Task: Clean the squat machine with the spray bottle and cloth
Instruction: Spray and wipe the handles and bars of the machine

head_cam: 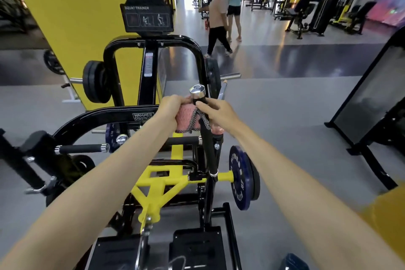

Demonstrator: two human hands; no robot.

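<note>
A person's left hand (168, 114) bunches a pink cloth (186, 119) against the squat machine's (122, 116) upright handle (208, 149), just under its chrome cap (197, 92). The right hand (220, 114) clasps the handle opposite. Wrapping the cloth fully and drawing it down the grip would likely clean best. No spray bottle is discernible.
</note>
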